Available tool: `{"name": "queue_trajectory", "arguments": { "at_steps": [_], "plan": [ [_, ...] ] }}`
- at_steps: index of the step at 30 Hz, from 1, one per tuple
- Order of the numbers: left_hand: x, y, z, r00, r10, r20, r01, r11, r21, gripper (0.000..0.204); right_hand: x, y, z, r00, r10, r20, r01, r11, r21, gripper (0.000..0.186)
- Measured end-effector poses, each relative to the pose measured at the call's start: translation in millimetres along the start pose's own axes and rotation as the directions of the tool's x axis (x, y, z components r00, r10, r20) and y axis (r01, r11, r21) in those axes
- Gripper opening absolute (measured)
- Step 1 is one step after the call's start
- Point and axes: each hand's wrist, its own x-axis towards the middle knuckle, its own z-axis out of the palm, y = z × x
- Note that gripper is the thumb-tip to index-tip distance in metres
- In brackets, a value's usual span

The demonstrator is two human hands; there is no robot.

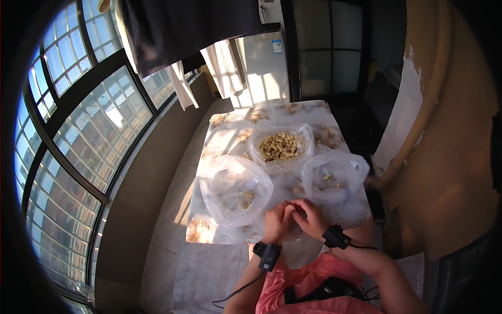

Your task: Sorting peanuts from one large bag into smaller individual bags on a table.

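My left hand (276,222) and my right hand (312,217) meet above the near edge of the table, fingers curled and pressed together at the tips. Whatever they pinch is hidden by the fingers. Beyond them, a clear plastic bag (305,134) stands open, with a heap of unshelled peanuts (280,146) inside. A left plastic bag (219,180), nearest my left hand, has a few small tan pieces (248,199) at its bottom. The right plastic bag (355,170), past my right hand, holds a few similar tan bits (328,177).
A flowered cloth (201,230) covers the table. Barred windows (104,131) line the left wall, with dark cloth (188,31) hanging near them. Behind the table are a pale refrigerator (265,70) and a dark-framed glass door (329,49). A pipe (426,104) runs along the right wall.
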Motion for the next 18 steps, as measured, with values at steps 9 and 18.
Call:
{"name": "queue_trajectory", "arguments": {
  "at_steps": [9,18],
  "plan": [
    [1.4,1.1,0.5,0.999,0.036,-0.007,-0.036,0.999,0.038,0.036,-3.2,1.9,0.6,1.000,-0.004,-0.022,0.004,1.000,-0.016,0.025],
    [5.8,0.8,-1.2,1.000,-0.012,-0.001,0.012,1.000,-0.006,0.035,0.7,1.4,0.8,0.999,0.023,-0.024,-0.024,1.000,-0.018,0.024]
  ]
}}
